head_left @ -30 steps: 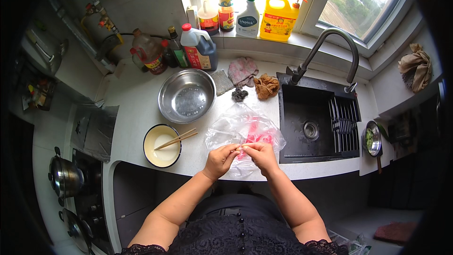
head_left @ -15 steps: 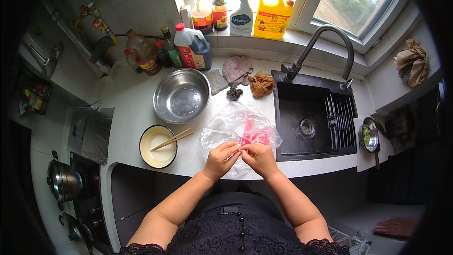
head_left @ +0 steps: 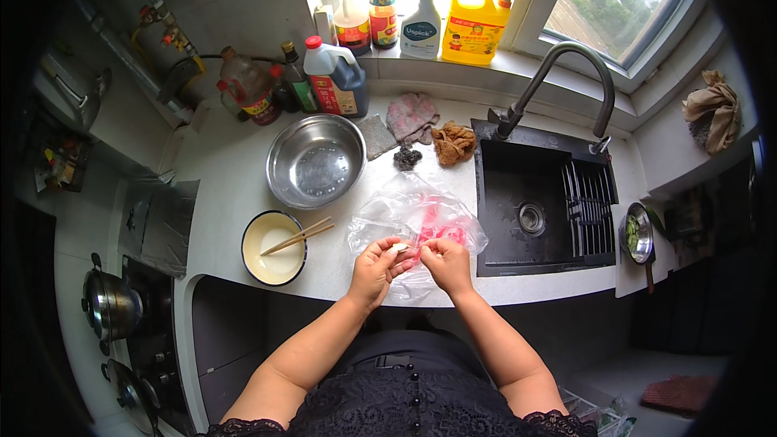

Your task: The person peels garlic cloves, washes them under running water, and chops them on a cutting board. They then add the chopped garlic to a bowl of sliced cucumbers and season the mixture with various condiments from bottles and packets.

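Note:
My left hand (head_left: 374, 273) is closed in a pinch on a small white piece (head_left: 398, 248), whose kind I cannot make out. Close to its fingertips, my right hand (head_left: 447, 266) is pinched too; whatever lies between its fingers is hidden. Both hands are over the near part of a clear plastic bag (head_left: 379, 218) spread on the counter, with bright pink-red material (head_left: 445, 232) showing in it. To the left stands a cream bowl (head_left: 252, 253) with a dark rim, holding white contents, and a pair of chopsticks (head_left: 301, 236) rests across its edge.
A steel basin (head_left: 279, 163) sits behind the bowl. Right of the bag is a black sink (head_left: 510, 249) with a curved faucet (head_left: 609, 89). Cloths (head_left: 453, 144) and a dark scrubber (head_left: 407, 159) lie at the back, near several bottles (head_left: 336, 85). A small pan (head_left: 642, 236) stands far right.
My fingertips have moved slightly apart, and the left hand has turned so that the white piece now shows. The whole scene has shifted a little in view.

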`<state>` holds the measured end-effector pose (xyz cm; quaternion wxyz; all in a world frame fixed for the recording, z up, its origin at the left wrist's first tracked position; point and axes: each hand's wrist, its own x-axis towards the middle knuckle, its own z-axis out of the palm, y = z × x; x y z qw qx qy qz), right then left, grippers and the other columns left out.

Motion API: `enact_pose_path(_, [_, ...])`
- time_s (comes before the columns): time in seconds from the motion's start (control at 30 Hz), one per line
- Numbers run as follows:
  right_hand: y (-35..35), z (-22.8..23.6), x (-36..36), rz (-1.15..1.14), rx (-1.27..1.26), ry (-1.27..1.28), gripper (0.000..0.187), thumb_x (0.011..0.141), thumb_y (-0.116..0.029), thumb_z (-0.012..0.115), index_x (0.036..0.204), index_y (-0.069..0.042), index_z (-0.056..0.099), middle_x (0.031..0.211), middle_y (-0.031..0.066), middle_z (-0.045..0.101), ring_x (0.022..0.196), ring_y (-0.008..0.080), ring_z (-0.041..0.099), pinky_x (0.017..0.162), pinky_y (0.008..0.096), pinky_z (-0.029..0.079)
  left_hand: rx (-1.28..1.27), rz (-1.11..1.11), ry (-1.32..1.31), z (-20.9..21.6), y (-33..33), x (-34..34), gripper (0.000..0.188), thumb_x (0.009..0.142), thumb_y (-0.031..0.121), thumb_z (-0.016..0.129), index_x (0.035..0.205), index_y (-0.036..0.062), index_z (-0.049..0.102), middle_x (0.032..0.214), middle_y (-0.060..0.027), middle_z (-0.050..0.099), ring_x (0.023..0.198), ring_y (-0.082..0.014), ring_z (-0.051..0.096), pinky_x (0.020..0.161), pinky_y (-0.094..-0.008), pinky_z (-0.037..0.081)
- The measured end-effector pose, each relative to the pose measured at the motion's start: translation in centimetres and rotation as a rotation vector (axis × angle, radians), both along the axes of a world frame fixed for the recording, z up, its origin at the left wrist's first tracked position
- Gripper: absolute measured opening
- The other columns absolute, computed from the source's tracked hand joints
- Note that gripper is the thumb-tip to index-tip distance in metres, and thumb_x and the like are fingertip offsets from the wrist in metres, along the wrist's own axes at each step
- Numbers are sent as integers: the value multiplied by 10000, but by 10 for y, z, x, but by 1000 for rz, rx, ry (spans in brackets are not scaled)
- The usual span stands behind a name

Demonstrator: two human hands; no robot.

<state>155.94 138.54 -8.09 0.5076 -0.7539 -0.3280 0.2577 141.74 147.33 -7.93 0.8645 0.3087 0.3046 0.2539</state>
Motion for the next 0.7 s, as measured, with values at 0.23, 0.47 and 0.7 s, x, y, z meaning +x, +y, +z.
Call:
enact_pose_path(0.23, [4, 9, 4, 117, -72, 612, 237, 846, -211, 704, 909, 16, 728, 759, 28, 686, 715, 56, 577, 639, 223, 455, 28, -65, 102, -8, 2, -2, 146, 973, 93, 517, 1092, 30, 573, 1078, -92, 631, 944, -169, 625, 791, -328, 564])
enact_pose_path(0.47, [1, 6, 1, 140, -36, 323, 193, 803, -183, 704, 857, -1, 738, 709, 49, 694, 647, 64, 594, 585, 240, 468, 336, -41, 146, -13, -3, 3, 188, 965, 72, 527, 1119, -11, 596, 1059, -96, 653, 889, -154, 645, 775, -288, 559])
enact_pose_path(0.7, [-3, 18, 4, 180, -44, 135, 161, 767, -157, 686, 789, -1, 724, 662, 89, 685, 593, 97, 620, 559, 262, 480, 873, -87, 332, -5, 4, 0, 169, 908, 16, 598, 1056, -22, 671, 979, -110, 688, 812, -157, 674, 747, -270, 554])
